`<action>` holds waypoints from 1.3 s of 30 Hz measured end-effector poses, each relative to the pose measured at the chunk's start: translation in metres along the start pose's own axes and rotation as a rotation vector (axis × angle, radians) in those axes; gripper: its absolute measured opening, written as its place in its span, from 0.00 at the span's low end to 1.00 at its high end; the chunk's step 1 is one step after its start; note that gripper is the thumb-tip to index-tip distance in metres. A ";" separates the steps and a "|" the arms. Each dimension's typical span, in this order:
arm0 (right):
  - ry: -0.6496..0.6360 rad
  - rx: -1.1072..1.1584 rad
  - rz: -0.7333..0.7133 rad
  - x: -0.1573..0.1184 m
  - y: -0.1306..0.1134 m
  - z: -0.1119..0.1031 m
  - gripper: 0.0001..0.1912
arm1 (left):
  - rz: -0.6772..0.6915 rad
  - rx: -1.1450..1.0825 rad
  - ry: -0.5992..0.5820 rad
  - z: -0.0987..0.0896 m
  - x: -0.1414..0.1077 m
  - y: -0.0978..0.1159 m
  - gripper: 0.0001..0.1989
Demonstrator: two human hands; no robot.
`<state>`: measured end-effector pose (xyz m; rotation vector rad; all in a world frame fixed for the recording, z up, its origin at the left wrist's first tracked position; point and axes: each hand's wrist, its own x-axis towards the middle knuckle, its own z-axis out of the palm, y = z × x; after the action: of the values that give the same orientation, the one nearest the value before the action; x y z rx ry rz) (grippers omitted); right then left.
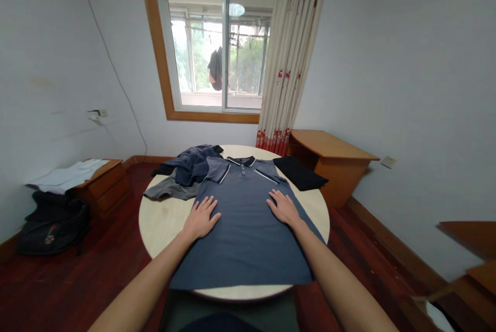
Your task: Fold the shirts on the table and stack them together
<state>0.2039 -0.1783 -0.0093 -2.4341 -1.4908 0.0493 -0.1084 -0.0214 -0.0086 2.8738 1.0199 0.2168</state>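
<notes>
Two palms lie flat on a grey shirt (248, 244) spread across the round table (155, 231).
From where I stand, the left hand (202, 217) rests along one side of the shirt and the right hand (284, 209) near the other; each grip is wide, fingers a little apart, nothing pinched. The collar (241, 161) points toward the window (194, 47), and the hem's corners reach past the table's near rim. A heap of clothes (194, 166) sits beside one sleeve, a black cloth (300, 172) by the other. The step in hand looks like smoothing; I'd say the next move calls for light, even pressure, or fingertips slipped under an edge, without dragging new creases in.
</notes>
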 end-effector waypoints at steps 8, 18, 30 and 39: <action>0.064 -0.055 0.074 -0.003 0.042 0.002 0.32 | -0.141 0.017 0.104 -0.002 -0.009 0.001 0.27; 0.094 -0.049 0.027 -0.003 0.050 -0.001 0.30 | -0.105 0.025 0.098 0.004 -0.007 -0.006 0.29; 0.100 -0.097 0.010 -0.001 -0.019 -0.007 0.26 | 0.090 0.003 0.111 -0.001 -0.005 0.048 0.26; 0.005 0.062 -0.113 0.029 -0.087 0.016 0.29 | 0.178 -0.097 -0.035 0.003 -0.006 0.075 0.32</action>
<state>0.1388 -0.1120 0.0010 -2.2954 -1.5978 0.0651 -0.0660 -0.0827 -0.0026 2.8684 0.7261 0.2205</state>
